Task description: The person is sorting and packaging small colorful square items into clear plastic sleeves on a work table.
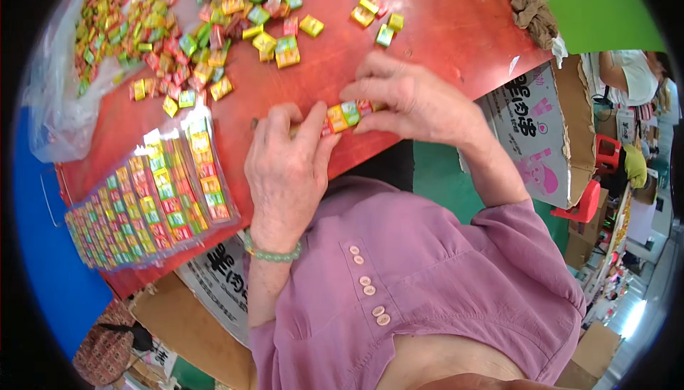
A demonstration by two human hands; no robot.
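Between my two hands, at the near edge of the red table (328,19), is a short row of small square wrapped candies (345,115) in red, yellow and green. My left hand (285,165), with a green bead bracelet on its wrist, has its fingers closed on the left end of the row. The right end is pinched between the thumb and fingers of my right hand (420,101). Fingers cover both ends. To the left lie several long strips of candies (164,187) side by side in clear plastic.
A large heap of loose candies (128,16) spreads over a clear plastic bag (64,122) at the far left. Several stray candies (385,36) lie beyond my right hand. A crumpled brown cloth (534,21) sits at the right corner. Cardboard boxes (527,133) stand below the table.
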